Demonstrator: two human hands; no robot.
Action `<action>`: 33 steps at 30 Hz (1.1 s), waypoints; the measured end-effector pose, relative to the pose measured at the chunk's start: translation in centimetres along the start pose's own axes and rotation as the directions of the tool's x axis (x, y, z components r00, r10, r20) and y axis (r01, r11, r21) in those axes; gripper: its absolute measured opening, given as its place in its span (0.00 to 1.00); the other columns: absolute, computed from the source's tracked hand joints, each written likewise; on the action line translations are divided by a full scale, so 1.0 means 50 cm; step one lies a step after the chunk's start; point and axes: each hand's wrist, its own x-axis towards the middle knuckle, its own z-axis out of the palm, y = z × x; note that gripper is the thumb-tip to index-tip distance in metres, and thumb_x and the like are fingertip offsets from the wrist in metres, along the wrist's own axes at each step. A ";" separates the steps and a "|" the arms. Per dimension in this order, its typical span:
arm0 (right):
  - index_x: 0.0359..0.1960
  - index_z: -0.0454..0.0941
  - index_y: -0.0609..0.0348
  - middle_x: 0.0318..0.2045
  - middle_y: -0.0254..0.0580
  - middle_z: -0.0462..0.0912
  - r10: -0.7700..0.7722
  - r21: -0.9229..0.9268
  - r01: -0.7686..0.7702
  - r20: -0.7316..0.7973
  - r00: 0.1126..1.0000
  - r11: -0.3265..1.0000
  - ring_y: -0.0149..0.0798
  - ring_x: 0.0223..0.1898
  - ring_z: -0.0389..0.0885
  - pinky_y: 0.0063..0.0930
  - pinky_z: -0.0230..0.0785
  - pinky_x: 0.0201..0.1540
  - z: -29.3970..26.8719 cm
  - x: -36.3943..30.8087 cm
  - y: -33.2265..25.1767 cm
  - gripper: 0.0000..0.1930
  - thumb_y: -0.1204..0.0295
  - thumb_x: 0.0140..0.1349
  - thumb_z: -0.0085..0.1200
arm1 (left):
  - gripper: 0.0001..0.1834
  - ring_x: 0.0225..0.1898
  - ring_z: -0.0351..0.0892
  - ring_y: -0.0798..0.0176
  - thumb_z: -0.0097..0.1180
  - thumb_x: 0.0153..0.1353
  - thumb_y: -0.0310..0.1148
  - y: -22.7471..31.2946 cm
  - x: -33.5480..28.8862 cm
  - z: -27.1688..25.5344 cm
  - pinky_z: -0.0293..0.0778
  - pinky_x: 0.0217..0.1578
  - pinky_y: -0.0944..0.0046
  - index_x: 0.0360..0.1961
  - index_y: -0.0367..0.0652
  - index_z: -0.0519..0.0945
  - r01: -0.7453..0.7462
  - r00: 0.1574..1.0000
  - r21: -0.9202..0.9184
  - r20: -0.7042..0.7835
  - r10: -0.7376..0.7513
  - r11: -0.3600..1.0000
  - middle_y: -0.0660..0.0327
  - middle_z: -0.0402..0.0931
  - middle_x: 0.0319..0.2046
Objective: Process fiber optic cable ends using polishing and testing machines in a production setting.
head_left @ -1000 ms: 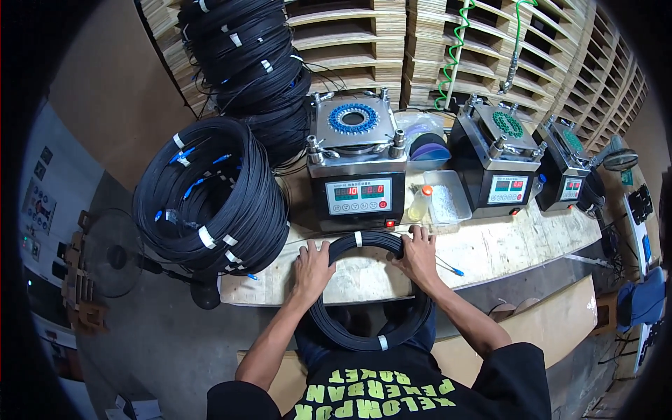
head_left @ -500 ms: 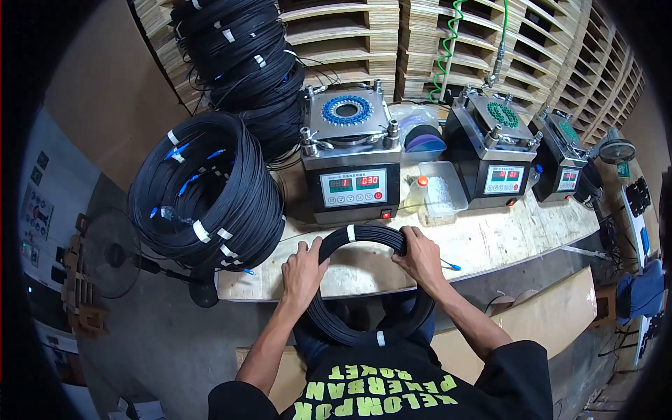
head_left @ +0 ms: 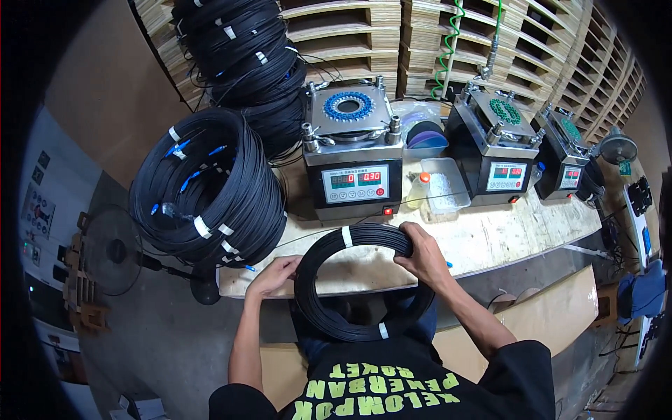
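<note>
A coil of black cable (head_left: 306, 297), bound with white bands, is held upright against the table's front edge. My right hand (head_left: 425, 257) is wrapped round its upper right side. At the coil's left edge is my left hand (head_left: 275, 276), its fingers drawn together; what they pinch, if anything, is hidden. A thin loose strand of cable runs across the table behind the coil. A small blue connector tip (head_left: 449, 264) shows just past my right hand.
Left on the table (head_left: 490, 234) stands a stack of black cable coils (head_left: 252, 189). Polishing machines (head_left: 353, 189) with digital displays line the back. A bottle with an orange cap (head_left: 418, 190) stands by a clear plastic tub (head_left: 448, 185). Wooden pallets (head_left: 336, 35) rise behind.
My left hand has let go of the coil's upper left side and moved left and down to its edge. A loose strand now stretches across the table. My right hand keeps its grip.
</note>
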 end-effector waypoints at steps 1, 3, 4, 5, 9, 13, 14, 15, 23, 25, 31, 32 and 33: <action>0.52 0.70 0.62 0.46 0.56 0.76 -0.041 0.000 0.041 -0.003 0.999 0.999 0.62 0.44 0.79 0.47 0.74 0.44 0.001 0.000 0.000 0.32 0.76 0.43 0.72 | 0.23 0.38 0.77 0.73 0.43 0.77 0.45 -0.011 0.001 -0.005 0.73 0.45 0.69 0.56 0.37 0.79 0.000 1.000 0.002 0.000 0.000 1.000 0.67 0.81 0.38; 0.52 0.70 0.62 0.47 0.56 0.75 -0.056 0.005 0.056 -0.015 0.998 0.998 0.62 0.44 0.79 0.47 0.74 0.45 0.006 0.005 0.007 0.32 0.76 0.44 0.72 | 0.21 0.33 0.72 0.74 0.45 0.76 0.44 -0.032 0.006 -0.019 0.71 0.39 0.69 0.51 0.36 0.81 -0.091 0.996 0.041 0.031 0.089 0.995 0.69 0.77 0.32; 0.52 0.70 0.63 0.47 0.56 0.75 -0.067 0.007 0.067 -0.026 0.997 0.998 0.61 0.44 0.79 0.46 0.74 0.45 0.007 0.005 0.013 0.32 0.76 0.44 0.72 | 0.21 0.33 0.72 0.74 0.45 0.76 0.44 -0.028 0.008 -0.019 0.71 0.39 0.69 0.51 0.36 0.81 -0.090 0.995 0.041 0.033 0.089 0.995 0.69 0.77 0.32; 0.52 0.70 0.63 0.47 0.56 0.75 -0.065 0.006 0.065 -0.027 0.998 0.998 0.61 0.44 0.79 0.46 0.74 0.45 0.007 0.004 0.018 0.32 0.76 0.44 0.72 | 0.20 0.31 0.70 0.74 0.46 0.76 0.43 -0.023 0.011 -0.019 0.69 0.37 0.69 0.49 0.36 0.81 -0.083 0.996 0.028 0.043 0.082 0.996 0.70 0.75 0.30; 0.52 0.70 0.64 0.47 0.55 0.74 0.015 0.032 -0.016 0.028 0.999 0.999 0.61 0.45 0.78 0.44 0.73 0.46 0.002 0.002 0.023 0.32 0.77 0.43 0.72 | 0.18 0.29 0.67 0.75 0.50 0.75 0.40 -0.022 0.009 -0.004 0.66 0.33 0.70 0.44 0.34 0.82 -0.024 0.999 -0.148 -0.038 0.019 0.989 0.69 0.73 0.27; 0.51 0.70 0.65 0.47 0.55 0.74 0.025 0.055 -0.027 0.034 0.999 0.998 0.61 0.46 0.77 0.44 0.73 0.47 0.004 0.005 0.025 0.32 0.78 0.43 0.72 | 0.16 0.27 0.67 0.76 0.54 0.72 0.39 0.010 0.009 -0.005 0.65 0.31 0.71 0.42 0.34 0.82 -0.152 0.986 0.065 -0.060 0.156 0.986 0.70 0.73 0.25; 0.51 0.70 0.65 0.47 0.55 0.74 0.024 0.053 -0.026 0.037 0.999 0.998 0.61 0.46 0.77 0.44 0.73 0.47 0.004 0.005 0.023 0.32 0.78 0.43 0.72 | 0.16 0.26 0.66 0.76 0.56 0.71 0.39 0.021 0.012 -0.011 0.65 0.29 0.71 0.42 0.34 0.83 -0.150 0.981 0.179 -0.096 0.169 0.972 0.71 0.73 0.24; 0.51 0.70 0.67 0.47 0.54 0.75 0.028 0.052 -0.030 0.028 0.999 0.998 0.59 0.46 0.78 0.42 0.73 0.49 0.003 0.005 0.020 0.31 0.79 0.42 0.71 | 0.15 0.25 0.66 0.76 0.57 0.70 0.39 0.031 0.011 -0.015 0.65 0.28 0.70 0.41 0.34 0.83 -0.142 0.974 0.291 -0.130 0.186 0.946 0.71 0.72 0.23; 0.50 0.70 0.68 0.47 0.54 0.76 0.041 0.080 -0.043 0.020 0.999 0.996 0.58 0.48 0.78 0.40 0.72 0.51 0.006 0.008 0.024 0.31 0.81 0.41 0.70 | 0.12 0.23 0.68 0.78 0.58 0.69 0.36 0.052 0.021 -0.021 0.65 0.24 0.73 0.34 0.36 0.80 -0.091 0.995 0.156 -0.028 0.097 0.984 0.71 0.71 0.21; 0.50 0.70 0.68 0.47 0.53 0.75 0.016 0.073 -0.019 0.041 0.999 0.997 0.58 0.47 0.78 0.40 0.72 0.51 0.005 0.008 0.022 0.31 0.81 0.42 0.70 | 0.11 0.22 0.69 0.78 0.58 0.69 0.35 0.048 0.027 -0.021 0.65 0.22 0.73 0.34 0.37 0.79 -0.095 0.980 0.063 -0.167 0.104 0.994 0.70 0.70 0.20; 0.55 0.70 0.63 0.47 0.55 0.73 -0.001 0.093 -0.003 0.042 0.999 0.996 0.60 0.45 0.78 0.43 0.74 0.49 0.009 0.010 0.015 0.33 0.78 0.44 0.71 | 0.19 0.28 0.78 0.74 0.52 0.73 0.42 0.037 0.074 0.012 0.75 0.29 0.71 0.40 0.34 0.82 -0.233 0.912 0.339 -0.249 0.326 0.912 0.62 0.80 0.24; 0.55 0.70 0.63 0.47 0.55 0.73 -0.009 0.097 0.005 0.046 0.999 0.995 0.60 0.45 0.78 0.43 0.74 0.49 0.011 0.013 0.005 0.33 0.78 0.44 0.71 | 0.26 0.30 0.79 0.73 0.47 0.74 0.49 0.015 0.076 0.006 0.76 0.32 0.71 0.39 0.33 0.82 -0.125 0.973 0.233 -0.162 0.165 0.965 0.61 0.81 0.26; 0.55 0.70 0.63 0.48 0.55 0.72 0.025 0.065 -0.028 0.053 0.998 0.997 0.60 0.44 0.78 0.44 0.75 0.48 0.012 0.015 -0.008 0.33 0.77 0.44 0.71 | 0.32 0.31 0.80 0.71 0.43 0.75 0.55 -0.006 0.076 -0.003 0.77 0.34 0.70 0.39 0.33 0.83 0.000 0.998 0.135 -0.055 0.007 0.991 0.60 0.82 0.28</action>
